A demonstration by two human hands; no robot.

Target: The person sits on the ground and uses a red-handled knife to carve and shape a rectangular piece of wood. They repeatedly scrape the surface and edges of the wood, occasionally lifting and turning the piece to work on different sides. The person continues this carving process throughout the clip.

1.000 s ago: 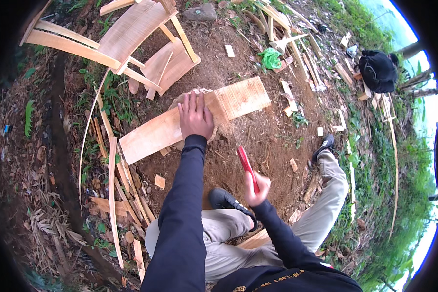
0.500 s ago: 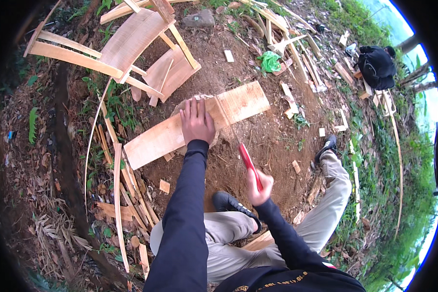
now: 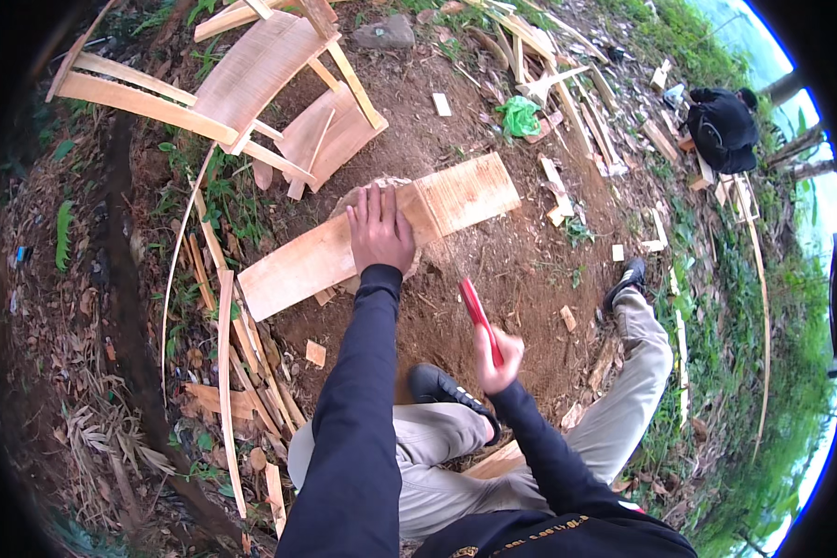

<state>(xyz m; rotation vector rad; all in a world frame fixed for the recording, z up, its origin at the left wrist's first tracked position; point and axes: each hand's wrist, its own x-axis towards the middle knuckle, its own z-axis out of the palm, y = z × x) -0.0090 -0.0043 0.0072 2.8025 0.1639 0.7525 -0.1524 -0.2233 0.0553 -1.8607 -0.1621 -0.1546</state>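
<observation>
My left hand (image 3: 379, 228) lies flat, fingers spread, pressing down on a long wooden plank (image 3: 298, 265) that runs slantwise across a round stump (image 3: 363, 200) on the bare dirt ground (image 3: 511, 270). The plank's far end sticks out past the stump to the right, its near end down to the left. My right hand (image 3: 496, 358) is closed around a red-handled tool (image 3: 479, 316) — the red shaft angles up and to the left, tip held in the air, near the plank but clear of it. I can't make out the tool's head. I'm sitting low, knees in grey trousers, one black shoe (image 3: 446, 389) tucked under my arms. Bent wooden strips (image 3: 223, 372) lie scattered at my left — a curved slatted frame (image 3: 251, 84) lies beyond the stump.
</observation>
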